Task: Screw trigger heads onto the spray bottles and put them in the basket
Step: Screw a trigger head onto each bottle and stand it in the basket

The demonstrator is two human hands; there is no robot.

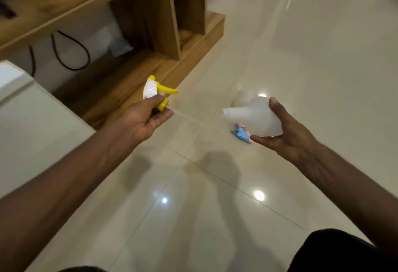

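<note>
Holding a yellow-and-white plastic trigger spray head, the left hand pinches it between thumb and curled fingers, palm turned up, with the yellow trigger lever pointing to the right and the yellow screw collar just above the fingers. Its thin clear dip tube is faint against the floor and hard to follow. The right hand cups a translucent white plastic spray bottle, thumb pressed on the upper side of the body and fingers curved under the base. This bottle lies tilted almost on its side in the grip, its open neck aimed left toward the trigger head; the two parts are apart, with a clear gap of floor between them, so the head is not yet on the neck.

Below and behind the bottle, a blue-and-pink plastic trigger head lies on the glossy cream tiled floor, partly hidden by the bottle. Another pale, blurred shape shows just above the bottle, too indistinct to identify.

To the left stands a wooden shelf unit with open compartments, a black cable looping down in front of the white wall behind it. A white cushioned surface fills the left edge. Dark fabric over a knee shows at the lower right.
</note>
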